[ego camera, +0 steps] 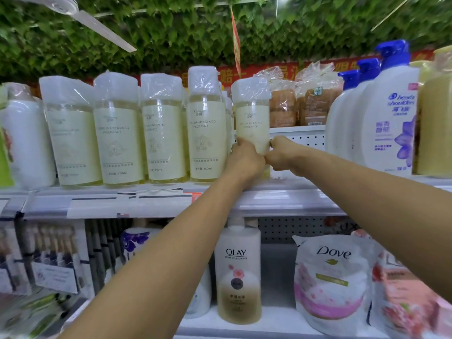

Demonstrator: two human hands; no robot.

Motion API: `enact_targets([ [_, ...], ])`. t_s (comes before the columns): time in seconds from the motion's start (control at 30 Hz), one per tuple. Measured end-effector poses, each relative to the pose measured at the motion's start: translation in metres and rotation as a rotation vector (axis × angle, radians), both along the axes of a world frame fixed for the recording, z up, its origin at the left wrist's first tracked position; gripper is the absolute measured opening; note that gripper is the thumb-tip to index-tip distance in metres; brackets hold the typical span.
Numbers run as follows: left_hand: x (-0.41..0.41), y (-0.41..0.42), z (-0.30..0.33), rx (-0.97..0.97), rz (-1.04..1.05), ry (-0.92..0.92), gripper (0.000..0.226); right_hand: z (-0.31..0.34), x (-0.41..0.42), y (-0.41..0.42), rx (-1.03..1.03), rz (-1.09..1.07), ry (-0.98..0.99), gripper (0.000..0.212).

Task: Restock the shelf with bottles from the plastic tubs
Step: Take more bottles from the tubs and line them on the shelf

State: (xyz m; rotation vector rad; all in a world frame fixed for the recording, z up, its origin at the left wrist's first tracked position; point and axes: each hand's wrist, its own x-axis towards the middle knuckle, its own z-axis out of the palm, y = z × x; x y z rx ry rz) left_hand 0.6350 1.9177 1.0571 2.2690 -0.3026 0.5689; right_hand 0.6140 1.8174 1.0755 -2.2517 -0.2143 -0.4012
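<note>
Two bare forearms reach up from the bottom of the view and meet at a pale yellow bottle on the upper shelf. The left hand wraps the bottle's lower left side, fingers curled round it, and the right hand closes on the lower right side, thumb and fingers pinching the base. The bottle stands upright between the two grips, its plastic-wrapped cap well above both hands and its bottom hidden behind them, so whether it rests on the shelf cannot be told. It sits at the right end of a row of matching bottles, just beside the nearest one, with a bare stretch of shelf to its right before the white pump bottles with blue tops. Bagged bread shows behind, on the far side of the shelf. On the lower shelf, under the arms, stand an Olay bottle and a Dove refill pouch.
</note>
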Motion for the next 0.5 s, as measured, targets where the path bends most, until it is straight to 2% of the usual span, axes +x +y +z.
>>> enact_targets([
  [0.1,-0.010,-0.001,-0.002,0.088,0.071,-0.187,0.052,-0.003,-0.013,-0.003,-0.028,-0.008,-0.056,0.008],
  [0.2,-0.020,-0.001,-0.004,0.000,0.028,-0.308,0.054,-0.004,-0.029,-0.010,-0.060,-0.017,-0.146,0.011],
  [0.27,-0.027,-0.001,-0.004,-0.144,-0.034,-0.342,0.053,-0.007,-0.040,-0.015,-0.053,-0.024,-0.188,0.029],
  [0.3,-0.030,0.000,-0.004,-0.248,-0.055,-0.331,0.050,-0.009,-0.043,-0.020,-0.049,-0.021,-0.220,0.029],
  [0.4,-0.041,0.004,-0.004,-0.557,-0.063,-0.249,0.044,-0.017,-0.052,-0.032,-0.014,-0.026,-0.316,0.012],
  [0.5,-0.065,0.002,-0.010,-0.782,-0.134,-0.211,0.035,-0.031,-0.068,-0.048,0.015,-0.038,-0.370,0.036],
])
